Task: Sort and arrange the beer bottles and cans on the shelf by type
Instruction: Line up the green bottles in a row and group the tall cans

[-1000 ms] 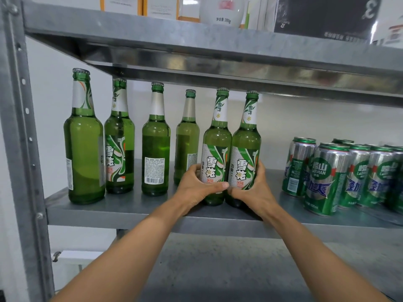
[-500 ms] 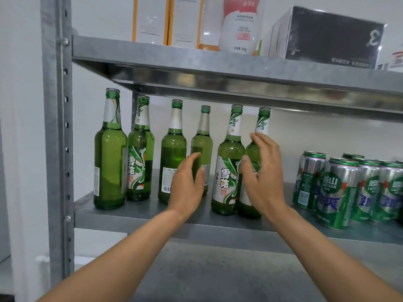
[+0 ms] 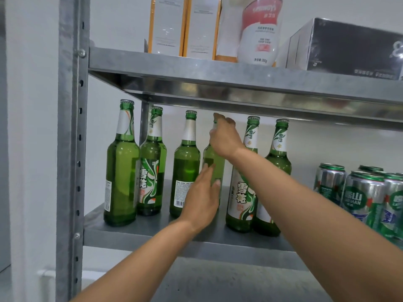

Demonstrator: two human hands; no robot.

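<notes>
Several green glass beer bottles stand in a row on the metal shelf (image 3: pixel 152 237). My right hand (image 3: pixel 224 137) grips the neck of the fourth bottle (image 3: pixel 214 162) from the left, covering its cap. Lower down, my left hand (image 3: pixel 202 198) holds the same bottle's body, thumb on the front. To the left stand a back-turned bottle (image 3: pixel 121 171), a labelled one (image 3: pixel 152 173) and another back-turned one (image 3: pixel 186 168). Two labelled bottles (image 3: pixel 242 192) (image 3: pixel 280 160) stand close together to the right. Green and silver cans (image 3: pixel 366 192) are grouped at the far right.
The upper shelf (image 3: pixel 218 70) hangs low over the bottle caps and carries boxes (image 3: pixel 349 46) and a white pouch (image 3: pixel 259 31). A perforated steel upright (image 3: pixel 74 149) borders the left side. A gap lies between the bottles and the cans.
Both hands left the two labelled bottles and moved left to the fourth bottle. The right hand rose to its neck and the left hand closed on its body. The view came closer.
</notes>
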